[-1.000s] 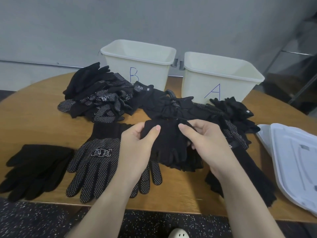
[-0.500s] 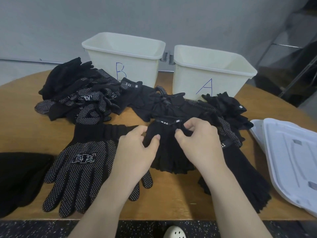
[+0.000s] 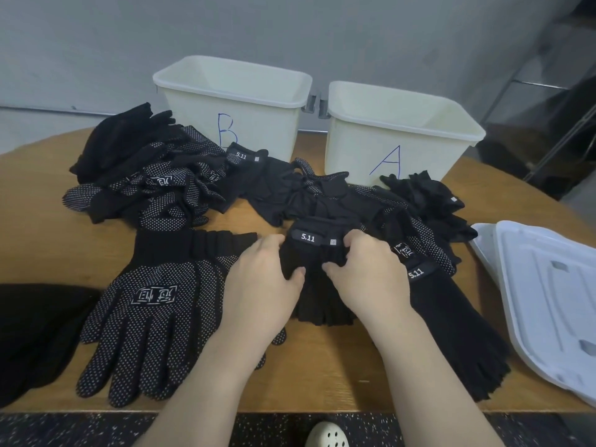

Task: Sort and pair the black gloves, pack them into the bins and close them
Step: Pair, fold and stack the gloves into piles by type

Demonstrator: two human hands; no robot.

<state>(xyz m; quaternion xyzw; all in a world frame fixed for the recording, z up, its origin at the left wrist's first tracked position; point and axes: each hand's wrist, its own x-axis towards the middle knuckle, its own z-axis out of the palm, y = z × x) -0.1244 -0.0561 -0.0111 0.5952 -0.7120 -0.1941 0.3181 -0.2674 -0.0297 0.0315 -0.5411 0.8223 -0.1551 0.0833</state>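
I have my left hand [image 3: 261, 285] and right hand [image 3: 367, 275] pinching the cuff of the 5.11 glove [image 3: 317, 279] between them, its fingers pointing toward me, bin A [image 3: 403, 137] nearer my right.

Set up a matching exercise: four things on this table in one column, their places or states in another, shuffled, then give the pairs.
Things
1. bin marked B
2. bin marked A
3. dotted glove
4. white lids

Places or states
a. stacked at the table's right edge
b. lies flat, left of the left hand
c. back left, open
d. back right, open

Pairs: 1-c, 2-d, 3-b, 4-a
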